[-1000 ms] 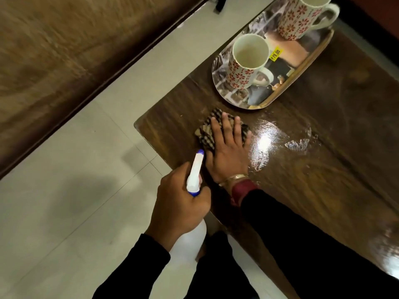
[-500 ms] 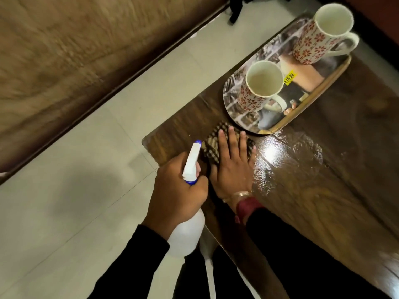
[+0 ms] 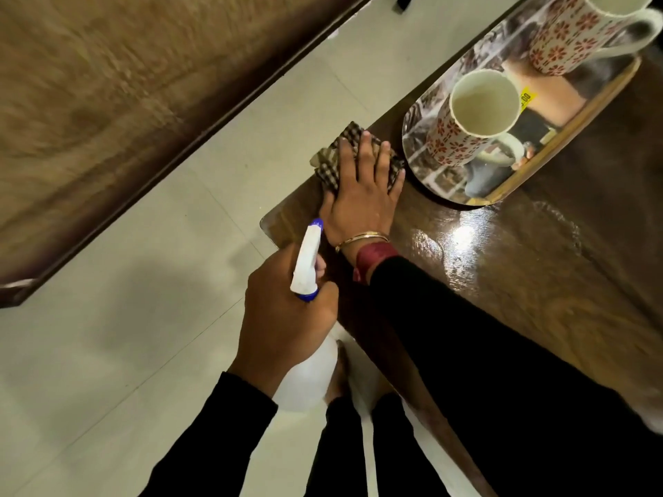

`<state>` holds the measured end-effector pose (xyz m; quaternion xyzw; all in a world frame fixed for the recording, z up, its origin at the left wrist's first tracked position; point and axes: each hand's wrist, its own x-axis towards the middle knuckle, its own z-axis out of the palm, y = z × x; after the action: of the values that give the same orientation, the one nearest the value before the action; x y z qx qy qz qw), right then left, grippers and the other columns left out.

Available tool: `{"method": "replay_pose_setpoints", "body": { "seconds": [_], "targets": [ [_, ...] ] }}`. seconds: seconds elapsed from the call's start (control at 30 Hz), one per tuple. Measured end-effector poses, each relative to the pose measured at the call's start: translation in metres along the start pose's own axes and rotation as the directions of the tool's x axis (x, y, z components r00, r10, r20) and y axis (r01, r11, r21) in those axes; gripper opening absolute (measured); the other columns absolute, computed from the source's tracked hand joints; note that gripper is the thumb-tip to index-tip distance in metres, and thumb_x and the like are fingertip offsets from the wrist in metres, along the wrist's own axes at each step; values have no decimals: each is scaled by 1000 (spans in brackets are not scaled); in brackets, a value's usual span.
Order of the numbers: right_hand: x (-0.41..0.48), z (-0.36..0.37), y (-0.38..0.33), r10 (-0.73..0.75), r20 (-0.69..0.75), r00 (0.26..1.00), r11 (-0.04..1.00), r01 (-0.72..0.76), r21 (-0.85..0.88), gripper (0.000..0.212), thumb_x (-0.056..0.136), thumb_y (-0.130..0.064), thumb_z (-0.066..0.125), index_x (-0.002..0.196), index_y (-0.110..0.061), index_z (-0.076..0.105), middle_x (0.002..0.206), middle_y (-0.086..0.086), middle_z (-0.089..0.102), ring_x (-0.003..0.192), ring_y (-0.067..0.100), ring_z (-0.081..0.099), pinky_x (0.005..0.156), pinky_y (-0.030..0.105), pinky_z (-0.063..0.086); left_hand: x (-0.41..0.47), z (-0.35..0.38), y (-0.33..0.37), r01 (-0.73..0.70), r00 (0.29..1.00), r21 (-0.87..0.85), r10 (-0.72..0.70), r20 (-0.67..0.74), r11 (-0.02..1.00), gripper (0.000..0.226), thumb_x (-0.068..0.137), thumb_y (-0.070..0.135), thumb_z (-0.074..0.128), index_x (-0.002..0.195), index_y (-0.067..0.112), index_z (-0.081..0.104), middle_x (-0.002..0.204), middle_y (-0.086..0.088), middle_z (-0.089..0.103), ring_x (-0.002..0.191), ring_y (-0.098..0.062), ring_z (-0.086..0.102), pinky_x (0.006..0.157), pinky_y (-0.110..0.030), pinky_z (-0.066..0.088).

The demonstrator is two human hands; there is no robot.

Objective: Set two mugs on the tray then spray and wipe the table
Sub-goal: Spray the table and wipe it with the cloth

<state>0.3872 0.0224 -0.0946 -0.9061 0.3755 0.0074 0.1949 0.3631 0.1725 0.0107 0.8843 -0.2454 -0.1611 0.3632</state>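
Right hand [image 3: 362,195] flat on brown checked cloth [image 3: 332,163] at dark glossy wooden table [image 3: 538,281] edge, left hand [image 3: 283,317] gripping white spray bottle [image 3: 305,374], both floral mugs [image 3: 470,130] trayed; press evenly, avoid nudging printed tray [image 3: 509,181].

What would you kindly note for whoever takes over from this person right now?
Left hand: gripping the spray bottle off the table's edge.
Right hand: flat on the checked cloth near the table corner, beside the tray.
Done: both mugs, near and far, stand on the tray; surface sprayed, wet sheen visible.
Left: finish wiping the wet patch.
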Motion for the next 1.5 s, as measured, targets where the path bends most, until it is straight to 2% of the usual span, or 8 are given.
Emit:
{"method": "replay_pose_setpoints", "body": {
  "seconds": [0.1,0.27,0.47,0.63,0.9,1.13,1.27,1.5],
  "targets": [
    [-8,6,-23,-213,124,969,974,221,-49,74,97,-42,49,164,-28,23,175,6,7,160,36,0,125,63,0,-3,-11,-8,4,1000,-21,-5,-18,1000,12,74,14,61,77,21,52,57,15,48,61,-4,56,57,-4,38],
    [-79,32,-30,-575,288,766,784,616,-76,61,106,-36,37,164,-27,25,175,1,10,162,29,-1,127,56,-3,-2,-26,-17,68,996,-6,-68,-52,998,12,74,22,63,84,24,56,67,22,53,66,-2,61,64,1,41],
    [-43,-8,44,-163,67,984,986,166,-30,78,84,-38,50,159,-27,34,173,3,18,160,33,12,124,67,12,-2,-24,-14,17,1000,9,-17,22,1000,24,75,21,59,93,6,66,61,17,46,66,-2,57,58,-3,40],
    [-75,-10,51,-267,161,950,960,277,-45,81,89,-35,54,163,-30,24,175,2,7,161,31,-1,124,67,10,-2,-14,-5,57,997,-121,-51,53,991,26,72,28,65,93,13,66,79,5,64,71,-12,64,68,-8,48],
    [-202,-29,136,-3,112,994,1000,7,-30,87,83,-41,51,165,-32,21,175,-2,4,162,27,0,121,70,19,26,0,31,-394,919,-178,392,-51,902,32,69,-9,65,101,-3,67,89,-5,66,80,8,57,74,-10,48],
    [-211,-27,134,90,54,994,996,-90,3,76,93,-68,52,161,-46,26,175,-1,9,161,32,3,121,70,15,33,31,50,-450,893,-235,426,-144,862,47,66,-21,65,104,7,63,91,23,56,89,16,59,80,-4,47],
    [-212,-27,134,81,48,996,996,-78,-48,75,91,-79,47,158,-51,29,175,6,7,160,40,3,119,72,17,31,50,42,-435,900,-258,429,-81,863,36,71,-12,62,107,-9,67,103,-16,72,88,-19,70,74,-35,61],
    [-212,-27,134,96,46,994,995,-94,-44,78,90,-81,44,159,-50,27,175,4,9,160,38,4,119,72,18,28,64,21,-402,912,-238,409,-19,884,56,77,4,64,129,18,52,115,-25,69,96,-34,72,79,-48,64]
  ]
}}
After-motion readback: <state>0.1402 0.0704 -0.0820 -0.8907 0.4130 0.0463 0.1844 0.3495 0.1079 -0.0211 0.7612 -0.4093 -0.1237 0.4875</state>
